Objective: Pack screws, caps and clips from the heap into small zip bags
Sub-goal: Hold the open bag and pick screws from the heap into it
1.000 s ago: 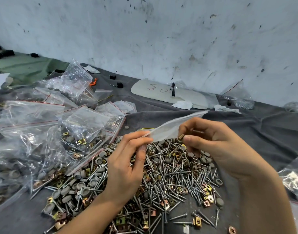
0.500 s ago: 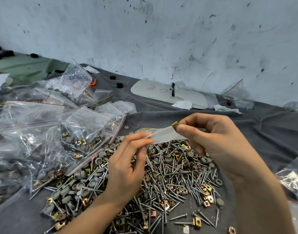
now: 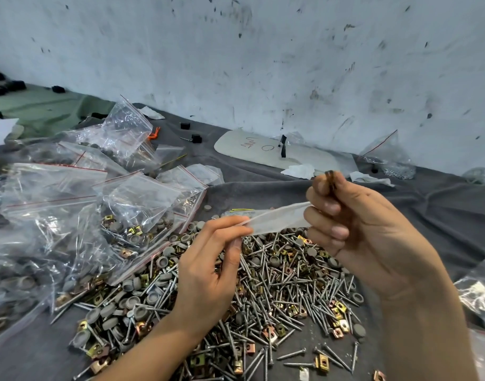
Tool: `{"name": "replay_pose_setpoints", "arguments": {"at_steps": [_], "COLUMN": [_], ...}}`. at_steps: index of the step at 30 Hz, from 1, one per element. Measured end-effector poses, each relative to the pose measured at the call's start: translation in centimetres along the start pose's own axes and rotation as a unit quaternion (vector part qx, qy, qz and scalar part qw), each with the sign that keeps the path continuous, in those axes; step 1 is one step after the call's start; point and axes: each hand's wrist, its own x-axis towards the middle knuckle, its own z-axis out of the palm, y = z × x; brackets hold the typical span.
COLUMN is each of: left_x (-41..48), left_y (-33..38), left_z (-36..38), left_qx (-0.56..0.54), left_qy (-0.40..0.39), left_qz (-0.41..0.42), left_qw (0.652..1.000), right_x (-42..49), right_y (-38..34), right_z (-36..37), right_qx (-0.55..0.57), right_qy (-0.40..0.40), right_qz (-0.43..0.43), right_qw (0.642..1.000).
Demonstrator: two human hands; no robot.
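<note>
Heap (image 3: 263, 292): screws, grey caps and brass clips, loose on the grey cloth (image 3: 442, 215), nearest me and under both hands. It is large and barely dented.

Left hand (image 3: 208, 276): raised over the heap, palm turned in. Thumb and forefinger pinch the bag's left end; the other fingers curl loosely below.

Bag (image 3: 277, 220): small and clear, stretched flat between the hands above the heap. It looks empty.

Right hand (image 3: 359, 232): half a second ago its thumb held a brass piece at the bag's mouth. Now thumb and forefinger have lifted above the bag, pinching a small dark piece (image 3: 330, 178), too blurred to tell its kind. The lower fingers curl round the bag's right end. Judgement: the piece is not yet in, and the mouth probably needs opening first.

Filled bags (image 3: 71, 215): piled to the left, touching the heap.

Board (image 3: 263, 149): pale, lying by the wall (image 3: 263, 64).
</note>
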Motion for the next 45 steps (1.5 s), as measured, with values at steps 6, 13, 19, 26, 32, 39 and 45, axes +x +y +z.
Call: {"name": "replay_pose_setpoints", "arguments": {"at_steps": [6,13,19,26,32,39,45], "left_x": [0.0,0.0,-0.1,-0.1,0.0,0.0,0.1], "left_y": [0.0,0.1,0.0,0.0,-0.1,0.2,0.4], "left_z": [0.0,0.0,-0.1,0.0,0.0,0.2,0.2], "left_qx": [0.005,0.002,0.005,0.002,-0.002,0.016,0.02], "left_qy": [0.0,0.0,-0.006,-0.005,0.012,0.014,0.01], "left_qz": [0.003,0.0,0.005,0.002,-0.013,-0.026,-0.026], "left_qw": [1.0,1.0,1.0,1.0,1.0,0.999,0.999], "right_x": [0.2,-0.4,0.2,0.4,0.5,1.1,2.7], "right_y": [0.0,0.3,1.0,1.3,0.7,3.1,6.9], "right_z": [-0.5,0.3,1.0,0.7,-1.5,-8.2,-9.5], "right_qx": [0.086,-0.219,-0.719,-0.734,-0.541,-0.615,-0.689], "right_qy": [-0.067,0.081,0.123,0.173,0.328,0.323,0.324], "right_qz": [0.016,-0.062,-0.142,-0.191,-0.289,0.116,0.151], "right_qw": [0.994,0.97,0.669,0.629,0.719,0.71,0.631]}}
